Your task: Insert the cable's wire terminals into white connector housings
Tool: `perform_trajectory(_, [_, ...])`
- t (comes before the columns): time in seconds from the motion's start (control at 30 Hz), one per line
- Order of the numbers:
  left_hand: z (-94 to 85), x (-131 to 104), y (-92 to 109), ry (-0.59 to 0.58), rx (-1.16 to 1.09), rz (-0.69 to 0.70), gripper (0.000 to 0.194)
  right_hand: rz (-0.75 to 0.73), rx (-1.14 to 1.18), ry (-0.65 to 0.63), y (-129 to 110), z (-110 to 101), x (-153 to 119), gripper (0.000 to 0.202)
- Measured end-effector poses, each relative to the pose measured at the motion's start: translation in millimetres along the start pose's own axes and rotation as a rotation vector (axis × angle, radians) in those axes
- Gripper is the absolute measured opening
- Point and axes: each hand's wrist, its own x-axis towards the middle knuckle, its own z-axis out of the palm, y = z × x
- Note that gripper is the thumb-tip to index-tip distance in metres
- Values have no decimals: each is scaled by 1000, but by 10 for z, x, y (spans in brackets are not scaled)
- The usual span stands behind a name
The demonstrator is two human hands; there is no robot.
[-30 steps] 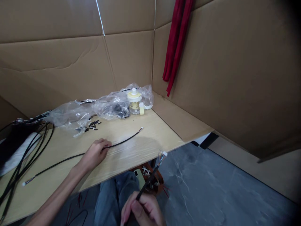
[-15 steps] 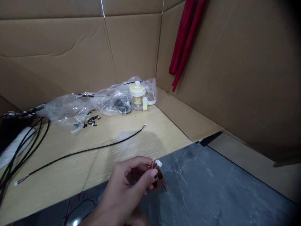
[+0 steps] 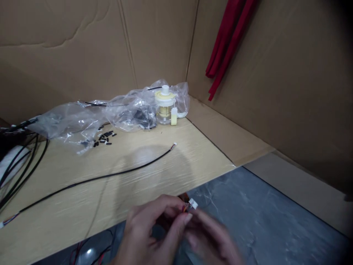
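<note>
My left hand (image 3: 157, 224) is closed, thumb and forefinger pinching thin coloured wires (image 3: 184, 208) just above the table's front edge. A small white plug connector (image 3: 193, 203) sticks out past the fingertips at the end of these wires. Behind the fingertips shows part of a shiny brown-orange piece (image 3: 183, 197); its kind is hidden. My right hand (image 3: 211, 235) is close beside the connector, smeared by motion, so its grip is unclear. On the table beyond lies a black sheathed cable (image 3: 106, 176) with a white plug at each end.
Small black pieces (image 3: 105, 137) lie scattered near a crumpled clear plastic bag (image 3: 124, 110). A white and yellow dispenser bottle (image 3: 164, 105) stands at the back. Black cables (image 3: 30, 169) bunch at the left. Cardboard walls (image 3: 154, 44) enclose the table, and red straps (image 3: 231, 44) hang at right.
My right hand has come in from below to meet the left at the connector. The brown-orange piece is now mostly behind my fingers. The view has shifted slightly.
</note>
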Motion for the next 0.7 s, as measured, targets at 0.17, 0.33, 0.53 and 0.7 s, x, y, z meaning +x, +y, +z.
perform_trajectory(0.17, [5, 58, -41, -51, -312, -284, 5, -149, -100, 133, -282, -23, 269, 27])
perform_trajectory(0.33, [-17, 109, -48, -108, -561, -477, 20, -154, -2, 143, -243, 18, 417, 21])
perform_trajectory(0.53, [-71, 158, 6, -170, -754, -593, 27, -41, 254, 95, -217, 24, 462, 11])
perform_trajectory(0.7, [-54, 124, 28, -153, -863, -591, 22, -18, 435, 103, -248, 89, 467, 7])
